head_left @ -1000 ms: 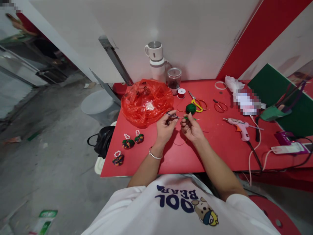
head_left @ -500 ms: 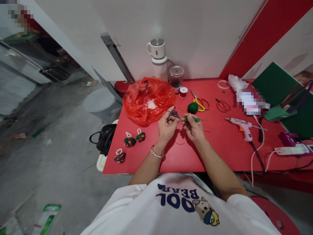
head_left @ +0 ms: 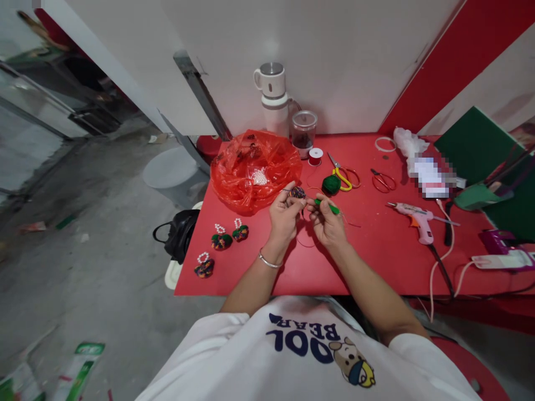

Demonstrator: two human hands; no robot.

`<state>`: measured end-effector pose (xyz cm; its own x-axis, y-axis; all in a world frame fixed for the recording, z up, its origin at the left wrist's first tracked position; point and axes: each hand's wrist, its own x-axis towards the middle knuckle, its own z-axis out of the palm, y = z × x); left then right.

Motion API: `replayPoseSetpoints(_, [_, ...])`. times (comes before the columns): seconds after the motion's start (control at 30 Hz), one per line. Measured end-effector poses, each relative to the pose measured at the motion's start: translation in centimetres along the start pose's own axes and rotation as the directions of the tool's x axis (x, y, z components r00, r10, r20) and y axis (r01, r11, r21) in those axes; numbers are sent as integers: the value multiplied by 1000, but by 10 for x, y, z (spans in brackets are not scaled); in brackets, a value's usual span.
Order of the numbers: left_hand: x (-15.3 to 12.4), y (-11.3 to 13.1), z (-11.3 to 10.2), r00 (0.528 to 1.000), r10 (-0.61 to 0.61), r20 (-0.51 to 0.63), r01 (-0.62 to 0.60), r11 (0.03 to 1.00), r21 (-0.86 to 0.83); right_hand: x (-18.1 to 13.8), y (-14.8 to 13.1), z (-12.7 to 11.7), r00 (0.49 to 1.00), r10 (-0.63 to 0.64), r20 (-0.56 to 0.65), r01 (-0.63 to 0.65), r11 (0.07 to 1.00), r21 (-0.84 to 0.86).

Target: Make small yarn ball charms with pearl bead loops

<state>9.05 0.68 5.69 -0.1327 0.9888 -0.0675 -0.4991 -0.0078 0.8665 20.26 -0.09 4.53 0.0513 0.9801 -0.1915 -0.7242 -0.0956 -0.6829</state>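
Note:
My left hand (head_left: 284,216) pinches a small dark multicoloured yarn piece (head_left: 297,192). Close beside it, my right hand (head_left: 329,227) is closed around a green-handled crochet hook (head_left: 333,209), its tip at the left fingertips and too small to make out. Thin red thread loops below and to the right of the hands. A dark green yarn ball (head_left: 331,185) lies just beyond my right hand. Toward the left table edge sit several yarn charms (head_left: 221,240) in green and mixed colours, each with a loop of white beads.
A red plastic bag (head_left: 234,184) with white beads (head_left: 259,177) lies left. Behind are a thread spool (head_left: 316,157), a lidded jar (head_left: 304,132) and a white flask (head_left: 276,114). Scissors (head_left: 343,177), pliers (head_left: 383,181), a pink glue gun (head_left: 420,221) and cables lie right.
The green handle has tilted, its right end dropping lower, and more of it shows. The yarn piece has turned to show more of its surface. The view has shifted slightly.

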Motion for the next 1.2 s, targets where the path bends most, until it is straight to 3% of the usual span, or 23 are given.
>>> replayPoseSetpoints(0.27, [-2,26,-9,961,-255,107,261,965,-40,6,-11,-6,995,-51,87,57,996,-64])
replayPoseSetpoints(0.57, [-4,42,-14,928,-313,202,336,937,-94,11,-10,-18,964,-201,175,244,929,-278])
replayPoseSetpoints(0.67, [-3,43,-16,919,-326,220,358,926,-121,14,-13,-26,923,-244,297,344,869,-356])
replayPoseSetpoints(0.77, [-1,43,-18,904,-358,232,394,909,-133,14,-21,-32,852,-295,434,473,788,-393])
replayPoseSetpoints(0.87, [1,44,-20,880,-402,252,442,887,-130,14,-27,-34,806,-315,501,535,751,-387])
replayPoseSetpoints(0.93, [3,45,-21,864,-428,266,472,873,-127,14,-30,-34,814,-296,500,515,767,-384])
replayPoseSetpoints(1.07, [3,45,-20,845,-451,287,498,860,-114,13,-32,-33,883,-237,405,389,852,-350])
replayPoseSetpoints(1.13, [1,40,-17,861,-424,281,463,883,-84,12,-32,-31,918,-181,352,301,897,-325])
replayPoseSetpoints(1.2, [-2,32,-13,906,-343,248,363,931,-37,11,-31,-28,940,-121,318,221,928,-299])
